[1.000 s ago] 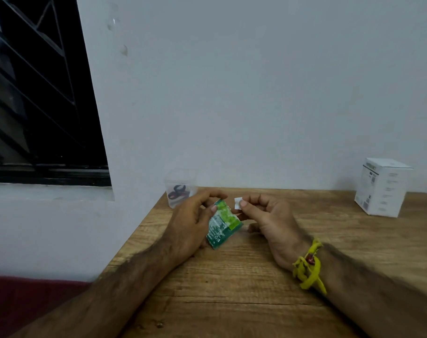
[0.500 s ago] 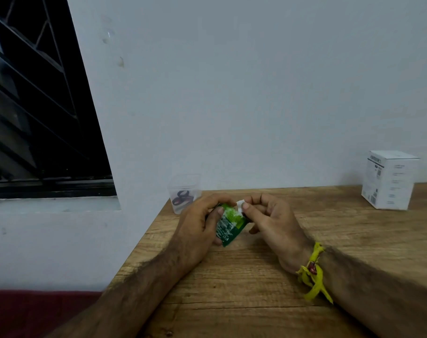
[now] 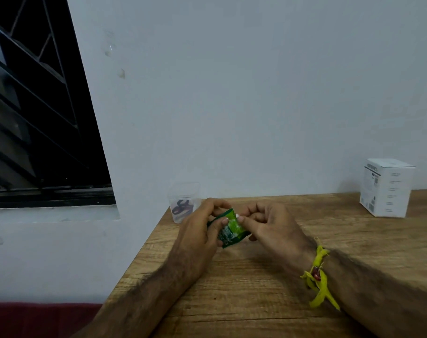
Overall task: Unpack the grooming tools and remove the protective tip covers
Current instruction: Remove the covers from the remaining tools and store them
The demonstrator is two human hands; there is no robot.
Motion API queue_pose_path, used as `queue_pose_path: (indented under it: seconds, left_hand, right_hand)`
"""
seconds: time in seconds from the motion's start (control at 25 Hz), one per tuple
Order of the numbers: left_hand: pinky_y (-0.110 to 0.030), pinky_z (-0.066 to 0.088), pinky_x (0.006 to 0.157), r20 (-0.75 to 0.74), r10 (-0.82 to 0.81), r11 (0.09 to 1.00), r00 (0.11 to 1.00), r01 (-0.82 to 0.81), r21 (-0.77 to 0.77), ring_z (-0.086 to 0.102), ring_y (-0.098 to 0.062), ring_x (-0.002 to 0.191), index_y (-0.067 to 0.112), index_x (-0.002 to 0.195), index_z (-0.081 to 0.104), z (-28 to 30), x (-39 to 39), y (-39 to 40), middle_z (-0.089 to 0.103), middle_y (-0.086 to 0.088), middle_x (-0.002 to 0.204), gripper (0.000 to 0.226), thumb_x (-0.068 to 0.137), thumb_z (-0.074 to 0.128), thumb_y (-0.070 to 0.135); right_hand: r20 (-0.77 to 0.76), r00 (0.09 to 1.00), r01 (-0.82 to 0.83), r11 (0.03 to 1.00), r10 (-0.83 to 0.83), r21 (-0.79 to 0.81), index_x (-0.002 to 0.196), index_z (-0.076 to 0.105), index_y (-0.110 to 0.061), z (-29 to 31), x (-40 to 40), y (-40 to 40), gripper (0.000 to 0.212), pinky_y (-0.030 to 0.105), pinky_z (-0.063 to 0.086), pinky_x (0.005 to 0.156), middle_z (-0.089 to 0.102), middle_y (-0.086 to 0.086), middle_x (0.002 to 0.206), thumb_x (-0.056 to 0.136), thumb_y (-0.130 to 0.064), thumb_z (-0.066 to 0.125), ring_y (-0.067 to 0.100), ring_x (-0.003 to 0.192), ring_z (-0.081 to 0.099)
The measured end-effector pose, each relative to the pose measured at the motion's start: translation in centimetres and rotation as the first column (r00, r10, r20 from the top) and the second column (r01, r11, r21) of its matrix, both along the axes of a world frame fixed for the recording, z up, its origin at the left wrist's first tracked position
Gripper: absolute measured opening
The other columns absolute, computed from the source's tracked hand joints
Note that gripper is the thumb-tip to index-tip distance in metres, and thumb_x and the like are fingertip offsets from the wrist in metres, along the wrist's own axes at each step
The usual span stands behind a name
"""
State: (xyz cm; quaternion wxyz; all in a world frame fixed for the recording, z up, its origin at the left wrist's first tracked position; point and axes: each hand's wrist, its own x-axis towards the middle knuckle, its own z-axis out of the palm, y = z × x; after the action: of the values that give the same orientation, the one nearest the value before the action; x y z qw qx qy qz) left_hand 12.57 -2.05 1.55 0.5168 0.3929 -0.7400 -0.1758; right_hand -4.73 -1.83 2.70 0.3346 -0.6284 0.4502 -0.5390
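Hands meet low over the wooden table (image 3: 256,276), and we're right at the start: the packet isn't open, no grooming tool in sight. Far left, a small clear container (image 3: 183,203) sits at the table's back corner with dark looped items inside, just behind the knuckles. Next, the left hand (image 3: 198,230) has its fingers curled round the green packet (image 3: 229,228), thumb laid across the face, holding it just above the tabletop between the two hands. At the packet's top corner there's a sliver of white tab (image 3: 237,215), and the right hand (image 3: 268,228) pinches it between thumb and forefinger, a yellow wrist thread (image 3: 318,276) knotted behind. Way out right, a white box (image 3: 388,187) stands well apart near the wall.

Next move, by my reading: a firm hold from the left while the right peels or tears at that corner. It's a slippery little sachet, so the pinch may well slide off.

Against the earlier frames: a second ago the white tab was held clear of the packet; now it's pressed to the corner, hands closed in tighter, and the view has tilted upward.
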Motion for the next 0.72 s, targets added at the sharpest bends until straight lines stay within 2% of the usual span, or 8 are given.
queue_pose_path:
  seconds: [0.16, 0.28, 0.36, 0.48, 0.6, 0.72]
  left_hand:
    - [-0.023, 0.060, 0.059, -0.049, 0.019, 1.000, 0.999, -0.018, 0.009, 0.069, -0.003, 0.092, 0.023, 0.109, 0.066, 0.0, 0.0, -0.2, 0.067, 0.011, 0.100, 0.022, 0.097, 0.063, 0.006]
    - [-0.025, 0.061, 0.059, -0.096, -0.010, 1.000, 0.995, 0.013, 0.028, 0.071, -0.007, 0.090, 0.025, 0.105, 0.066, -0.1, 0.0, -0.2, 0.068, 0.009, 0.097, 0.022, 0.096, 0.064, 0.005]
    - [-0.030, 0.062, 0.057, -0.214, -0.024, 0.995, 0.977, 0.044, 0.089, 0.074, -0.014, 0.087, 0.023, 0.103, 0.066, -0.1, 0.0, -0.3, 0.069, 0.007, 0.092, 0.021, 0.095, 0.064, 0.004]
    - [-0.033, 0.061, 0.050, -0.347, -0.044, 0.983, 0.937, 0.102, 0.151, 0.076, -0.022, 0.079, 0.019, 0.103, 0.067, -0.2, 0.0, -0.6, 0.071, 0.002, 0.090, 0.018, 0.094, 0.067, 0.004]
    - [-0.031, 0.059, 0.047, -0.372, -0.084, 0.975, 0.924, 0.153, 0.161, 0.077, -0.023, 0.078, 0.019, 0.104, 0.068, -0.4, -0.1, -0.7, 0.073, 0.000, 0.092, 0.017, 0.094, 0.068, 0.005]
    - [-0.033, 0.060, 0.048, -0.367, -0.079, 0.973, 0.927, 0.152, 0.173, 0.077, -0.023, 0.081, 0.021, 0.107, 0.067, -0.5, 0.1, -0.9, 0.073, -0.001, 0.096, 0.020, 0.094, 0.068, 0.007]
  right_hand:
    - [-0.097, 0.995, 0.034, 0.999, -0.038, -0.040, 0.080, 0.076, -0.017, -0.2, -0.1, 0.1, 0.009, 0.023, 0.051, 0.060, 0.075, -0.003, 0.075, 0.088, -0.015, 0.073, 0.005, 0.067, 0.065]
    - [-0.123, 0.992, -0.007, 0.999, 0.003, -0.035, 0.083, 0.077, -0.019, -0.4, -0.1, 0.3, 0.014, 0.022, 0.049, 0.062, 0.074, -0.004, 0.078, 0.093, -0.019, 0.068, 0.001, 0.071, 0.063]
    - [-0.087, 0.995, -0.051, 0.997, 0.047, -0.049, 0.088, 0.077, -0.019, -0.5, 0.1, 0.5, 0.016, 0.021, 0.048, 0.067, 0.073, -0.003, 0.086, 0.096, -0.020, 0.064, 0.003, 0.078, 0.064]
    - [0.046, 0.996, -0.076, 0.989, 0.082, -0.124, 0.100, 0.076, -0.020, -0.9, 0.4, 0.8, 0.014, 0.019, 0.054, 0.070, 0.077, -0.003, 0.092, 0.094, -0.012, 0.065, 0.005, 0.086, 0.070]
    - [0.117, 0.990, -0.059, 0.985, 0.079, -0.164, 0.106, 0.074, -0.019, -1.4, 0.4, 0.8, 0.021, 0.033, 0.061, 0.075, 0.077, 0.005, 0.091, 0.089, -0.007, 0.072, 0.017, 0.088, 0.074]
    - [0.097, 0.994, -0.038, 0.986, 0.054, -0.162, 0.102, 0.074, -0.019, -1.7, 0.2, 0.3, 0.020, 0.027, 0.061, 0.069, 0.077, 0.002, 0.086, 0.085, -0.010, 0.077, 0.015, 0.082, 0.075]
